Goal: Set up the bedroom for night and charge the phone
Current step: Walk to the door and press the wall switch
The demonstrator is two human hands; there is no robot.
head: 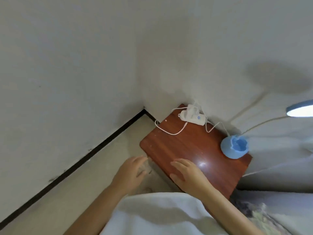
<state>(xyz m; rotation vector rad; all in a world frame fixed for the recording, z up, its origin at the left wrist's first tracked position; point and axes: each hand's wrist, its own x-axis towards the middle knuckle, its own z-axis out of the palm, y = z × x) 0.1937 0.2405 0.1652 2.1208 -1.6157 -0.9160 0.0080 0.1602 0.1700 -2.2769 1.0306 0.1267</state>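
Observation:
A reddish wooden bedside table stands in the room's corner. At its back edge lies a white power strip with a plug in it, and a loose white charging cable curls across the wood. A blue lamp base sits at the right corner, and its lit lamp head hangs at the right edge of view. My right hand hovers over the table's front edge, fingers spread, holding nothing. My left hand is just left of the table, blurred, fingers apart and empty. No phone is visible.
White walls meet behind the table, with a black skirting line along the pale floor. Grey-white bedding lies to the right of the table. My white garment fills the bottom of the view.

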